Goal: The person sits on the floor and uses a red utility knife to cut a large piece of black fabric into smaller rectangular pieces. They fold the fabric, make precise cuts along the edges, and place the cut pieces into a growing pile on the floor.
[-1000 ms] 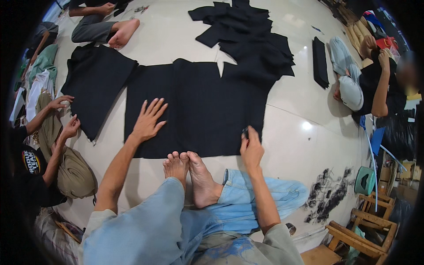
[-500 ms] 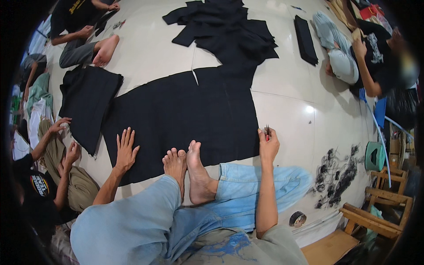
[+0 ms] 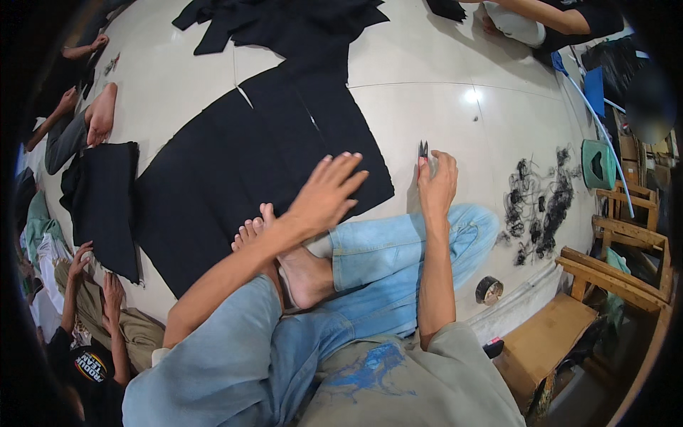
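Note:
A large piece of black cloth (image 3: 213, 156) is spread on the floor in front of my feet, with a narrow slit near its far edge. My left hand (image 3: 327, 191) reaches across above the cloth's near right part, fingers spread and holding nothing; whether it touches the fabric I cannot tell. Off the cloth's right corner, my right hand (image 3: 438, 183) is closed around small thread snips (image 3: 423, 151), their dark pointed blades facing away from me and a bit of red showing at the handle.
More black cloth pieces (image 3: 284, 25) lie at the far side, and a folded black piece (image 3: 107, 206) at the left, beside a co-worker's hands (image 3: 110, 299). Black thread scraps (image 3: 541, 206), a tape roll (image 3: 489, 290), a green plastic stool (image 3: 598, 164) and wooden frames (image 3: 612, 277) are at right.
My left hand has lifted from the cloth's left part and swung right across it. My right hand, still holding the snips, has come away from the cloth's right edge. The view has turned right.

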`<state>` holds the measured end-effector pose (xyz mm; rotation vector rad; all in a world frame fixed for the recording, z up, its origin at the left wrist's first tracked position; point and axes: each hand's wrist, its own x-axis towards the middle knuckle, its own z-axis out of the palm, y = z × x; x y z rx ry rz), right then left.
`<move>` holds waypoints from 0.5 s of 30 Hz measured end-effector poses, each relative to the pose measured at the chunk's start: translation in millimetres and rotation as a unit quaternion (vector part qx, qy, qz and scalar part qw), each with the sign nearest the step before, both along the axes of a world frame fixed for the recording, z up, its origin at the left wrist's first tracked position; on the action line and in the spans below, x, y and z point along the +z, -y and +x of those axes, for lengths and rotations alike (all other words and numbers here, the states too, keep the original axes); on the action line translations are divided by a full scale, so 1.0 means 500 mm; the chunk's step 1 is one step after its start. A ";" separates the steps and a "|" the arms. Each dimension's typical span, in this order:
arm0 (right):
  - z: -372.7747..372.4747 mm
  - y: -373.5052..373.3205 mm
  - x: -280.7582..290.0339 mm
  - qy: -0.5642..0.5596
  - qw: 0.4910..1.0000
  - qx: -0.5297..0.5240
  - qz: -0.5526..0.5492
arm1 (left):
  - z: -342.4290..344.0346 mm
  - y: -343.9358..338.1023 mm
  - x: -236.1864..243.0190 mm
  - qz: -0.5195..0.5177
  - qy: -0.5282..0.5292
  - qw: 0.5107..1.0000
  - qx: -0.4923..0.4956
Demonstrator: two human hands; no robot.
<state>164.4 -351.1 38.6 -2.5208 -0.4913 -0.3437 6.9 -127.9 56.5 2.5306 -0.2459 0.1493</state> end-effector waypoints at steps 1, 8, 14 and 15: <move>-0.012 0.005 0.006 -0.083 0.996 -0.003 0.033 | 0.006 0.039 -0.019 0.023 -0.045 0.999 -0.002; -0.130 -0.021 0.011 -0.316 0.946 0.017 0.070 | -0.030 0.105 -0.079 0.117 -0.050 0.991 0.038; -0.140 -0.060 -0.003 -0.370 0.912 0.032 0.174 | -0.029 0.101 -0.088 0.135 -0.056 0.987 0.062; -0.137 -0.059 -0.002 -0.438 0.858 0.018 0.267 | -0.029 0.101 -0.087 0.138 -0.056 0.987 0.063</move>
